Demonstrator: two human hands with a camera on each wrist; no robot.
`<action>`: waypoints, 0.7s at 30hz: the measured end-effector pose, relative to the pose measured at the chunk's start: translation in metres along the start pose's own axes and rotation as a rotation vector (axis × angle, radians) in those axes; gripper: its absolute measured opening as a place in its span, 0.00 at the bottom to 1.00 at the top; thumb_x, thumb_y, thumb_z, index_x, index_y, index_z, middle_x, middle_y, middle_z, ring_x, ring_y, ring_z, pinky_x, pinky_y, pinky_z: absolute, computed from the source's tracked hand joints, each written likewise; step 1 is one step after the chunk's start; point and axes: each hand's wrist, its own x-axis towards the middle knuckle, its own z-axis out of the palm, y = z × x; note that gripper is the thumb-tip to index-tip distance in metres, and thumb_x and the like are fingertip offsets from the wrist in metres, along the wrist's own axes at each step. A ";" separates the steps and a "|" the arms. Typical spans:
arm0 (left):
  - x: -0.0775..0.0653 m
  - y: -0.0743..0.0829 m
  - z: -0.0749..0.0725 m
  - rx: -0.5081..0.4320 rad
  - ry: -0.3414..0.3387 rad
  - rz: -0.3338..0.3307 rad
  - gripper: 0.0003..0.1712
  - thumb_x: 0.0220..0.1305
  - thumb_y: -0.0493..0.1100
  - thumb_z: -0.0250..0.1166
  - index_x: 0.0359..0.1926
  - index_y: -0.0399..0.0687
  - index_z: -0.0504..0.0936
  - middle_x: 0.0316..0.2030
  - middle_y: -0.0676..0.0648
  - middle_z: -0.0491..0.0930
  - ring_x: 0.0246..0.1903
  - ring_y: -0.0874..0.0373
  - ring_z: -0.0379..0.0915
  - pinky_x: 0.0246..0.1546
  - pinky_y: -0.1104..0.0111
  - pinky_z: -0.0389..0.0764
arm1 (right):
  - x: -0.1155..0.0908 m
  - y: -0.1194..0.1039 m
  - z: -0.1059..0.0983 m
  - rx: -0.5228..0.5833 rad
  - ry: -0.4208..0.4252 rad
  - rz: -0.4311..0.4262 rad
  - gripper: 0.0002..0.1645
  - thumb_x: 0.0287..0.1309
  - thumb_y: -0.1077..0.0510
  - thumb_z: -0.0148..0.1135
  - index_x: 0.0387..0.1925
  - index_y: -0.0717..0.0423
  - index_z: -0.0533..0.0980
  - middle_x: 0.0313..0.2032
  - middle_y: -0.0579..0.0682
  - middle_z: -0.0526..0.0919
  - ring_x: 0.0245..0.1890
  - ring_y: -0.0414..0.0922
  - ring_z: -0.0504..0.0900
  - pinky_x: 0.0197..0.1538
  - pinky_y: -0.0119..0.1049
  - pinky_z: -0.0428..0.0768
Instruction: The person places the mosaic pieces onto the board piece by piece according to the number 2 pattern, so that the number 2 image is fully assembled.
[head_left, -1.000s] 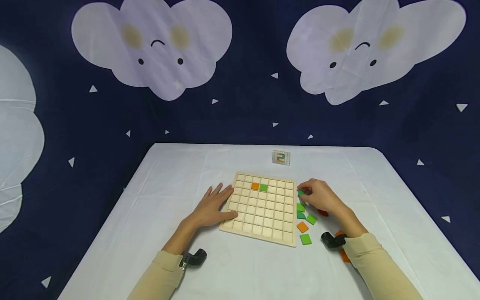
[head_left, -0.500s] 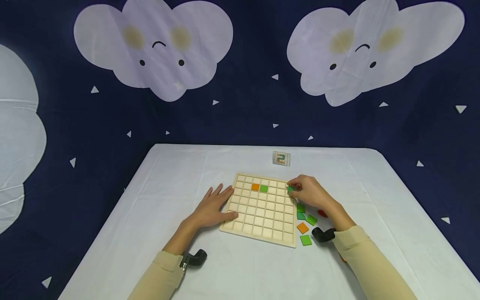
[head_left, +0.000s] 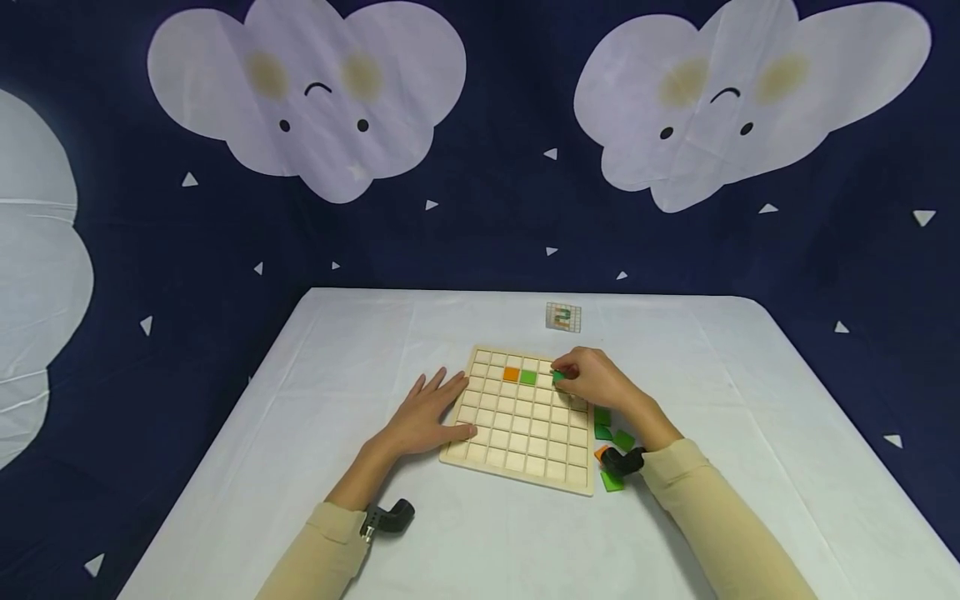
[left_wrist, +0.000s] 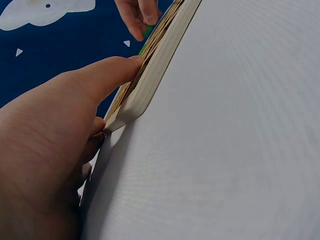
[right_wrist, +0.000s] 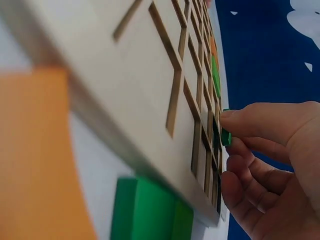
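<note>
A pale wooden board [head_left: 517, 425] with a raised grid lies on the white table. An orange tile [head_left: 511, 374] and a light green tile [head_left: 528, 377] sit side by side in its upper cells. My left hand [head_left: 423, 421] rests along the board's left edge, fingers spread, with the thumb [left_wrist: 112, 75] lying on the rim. Over the upper right part of the grid, my right hand [head_left: 596, 379] pinches a dark green tile [right_wrist: 226, 134] between thumb and fingers. Its full shape is hidden by the fingers.
Loose green tiles [head_left: 623, 440] and an orange tile [head_left: 601, 453] lie right of the board, partly behind the right wrist camera [head_left: 624, 461]. A small clear card [head_left: 563, 317] with a coloured gridded pattern stands behind the board.
My right hand has carried the dark green tile leftward from beside the board to over its upper right cells. My left hand has stayed in place.
</note>
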 end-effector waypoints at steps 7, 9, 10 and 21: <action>0.000 -0.001 0.001 0.001 0.001 0.002 0.53 0.56 0.74 0.57 0.74 0.50 0.56 0.73 0.54 0.52 0.73 0.54 0.35 0.70 0.57 0.34 | 0.009 -0.003 0.009 0.023 -0.041 -0.003 0.18 0.53 0.59 0.70 0.46 0.59 0.83 0.35 0.46 0.81 0.32 0.41 0.76 0.36 0.37 0.78; 0.001 -0.001 0.001 -0.001 0.002 0.003 0.53 0.56 0.74 0.57 0.74 0.50 0.56 0.73 0.54 0.52 0.73 0.54 0.35 0.70 0.56 0.34 | 0.010 -0.003 0.010 0.024 -0.052 -0.006 0.18 0.53 0.59 0.70 0.47 0.58 0.83 0.35 0.45 0.80 0.32 0.41 0.76 0.35 0.36 0.78; 0.001 -0.001 0.001 -0.001 0.004 0.004 0.53 0.56 0.73 0.57 0.74 0.50 0.56 0.73 0.54 0.52 0.73 0.54 0.35 0.70 0.56 0.34 | 0.011 -0.003 0.011 0.026 -0.056 -0.007 0.18 0.54 0.59 0.70 0.47 0.58 0.83 0.35 0.45 0.80 0.32 0.41 0.76 0.35 0.36 0.78; 0.000 -0.002 0.001 -0.002 0.002 0.008 0.53 0.56 0.73 0.57 0.74 0.50 0.56 0.73 0.54 0.51 0.73 0.54 0.35 0.70 0.57 0.33 | 0.014 -0.008 0.016 0.005 -0.041 0.000 0.19 0.52 0.57 0.72 0.47 0.56 0.83 0.36 0.46 0.81 0.34 0.40 0.77 0.38 0.36 0.78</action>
